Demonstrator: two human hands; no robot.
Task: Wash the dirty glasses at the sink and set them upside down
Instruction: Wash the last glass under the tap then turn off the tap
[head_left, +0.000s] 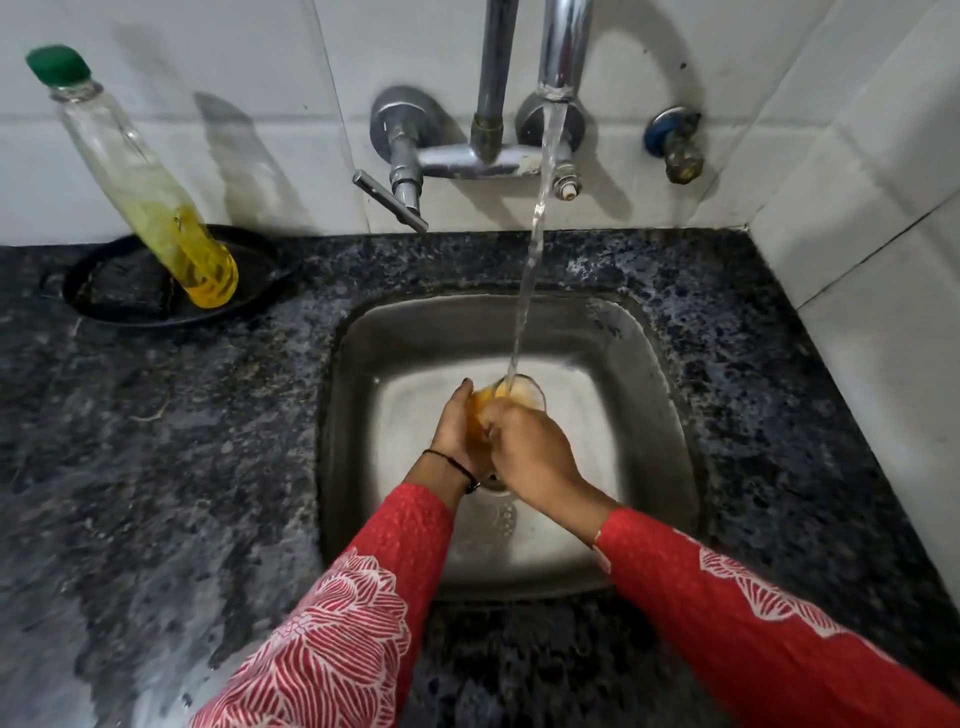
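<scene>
A green-capped bottle (150, 192) of yellow liquid stands in a black dish (254, 265) on the counter (182, 441)

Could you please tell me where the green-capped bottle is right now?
In the head view, the green-capped bottle is at the far left of the counter, its base in a black dish, against the tiled wall and left of the sink.
</scene>
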